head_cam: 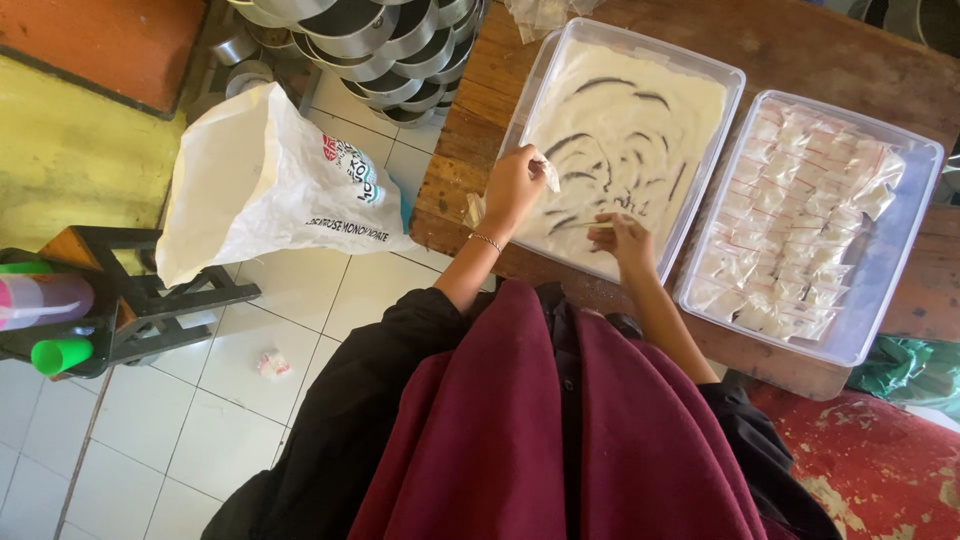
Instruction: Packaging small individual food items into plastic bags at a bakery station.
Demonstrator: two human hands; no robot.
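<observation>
The left hand [513, 185] was closed around a small clear plastic bag [548, 175], pinching it at the near-left edge of a clear rectangular tray [548, 70] that held a layer of white powder [640, 110] marked with dark streaks. The right hand [622, 240] rested over the near edge of the same tray, fingers drawn together on a thin pale item; what that item was could not be told. A thin bracelet [485, 240] sat on the left wrist.

Just beside this tray, to its right, a second clear tray [900, 270] contained rows of small filled packets [800, 210]. Both trays stood on a wooden worktop [470, 150].

On the tiled floor [300, 300] to the left, a large white sack [260, 180] leaned open. Stacked metal pans [380, 40] lay beyond it. A dark stand [150, 300] carried a green cup [60, 355].
</observation>
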